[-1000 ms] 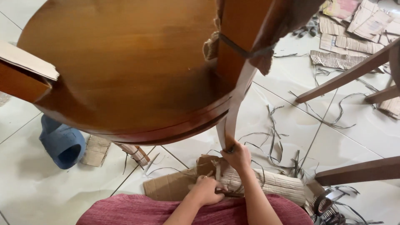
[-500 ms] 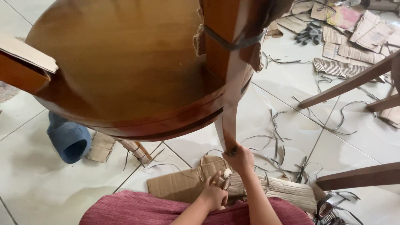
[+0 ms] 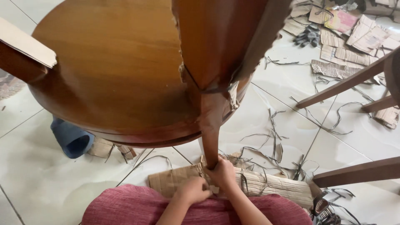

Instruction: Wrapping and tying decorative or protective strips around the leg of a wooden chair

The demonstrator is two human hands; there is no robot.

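A wooden chair (image 3: 116, 79) fills most of the view above the hands, its round seat tipped toward the camera, so its leg (image 3: 211, 141) slants down within reach. That leg ends right at the hands. The right hand (image 3: 223, 173) is wrapped around the leg's foot, fingers closed on it, seemingly to steady it. The left hand (image 3: 193, 190) sits just beside and below, touching the right, fingers curled at the edge of a corrugated cardboard sheet (image 3: 266, 185) that lies flat on the floor under both hands; whether it pinches the card I cannot tell. A red cloth (image 3: 125, 206) covers the lap just beneath the wrists. Farther right of the hands, other chair legs (image 3: 354, 173) cross the tiles. Left of the hands lies a blue slipper (image 3: 71, 139). Thin dark strips (image 3: 275, 133) litter the floor beyond the right hand.
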